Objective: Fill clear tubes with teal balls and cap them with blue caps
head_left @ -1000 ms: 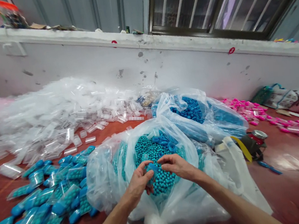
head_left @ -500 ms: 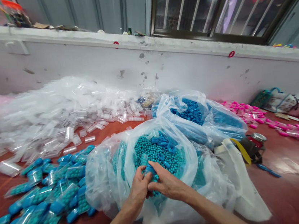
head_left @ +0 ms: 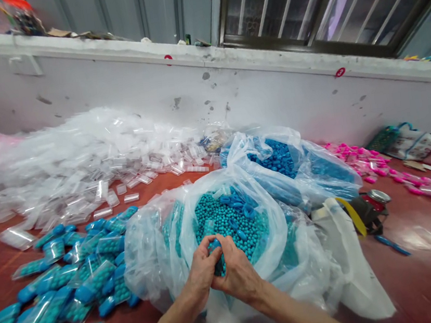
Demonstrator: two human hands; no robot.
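1. Open plastic bag [head_left: 277,222]: holds turquoise beads [head_left: 216,211], below the hands.
2. Right hand [head_left: 239,276]: has closed in against left hand [head_left: 201,269]; apparent result, two-sided support.
3. Small blue cap [head_left: 214,244]: between the hands, over the beads; both sets of fingers clamped on it.

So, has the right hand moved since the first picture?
Yes. Judged against the bag of turquoise beads, the right hand has moved left and a little toward the person, and now meets the left hand.
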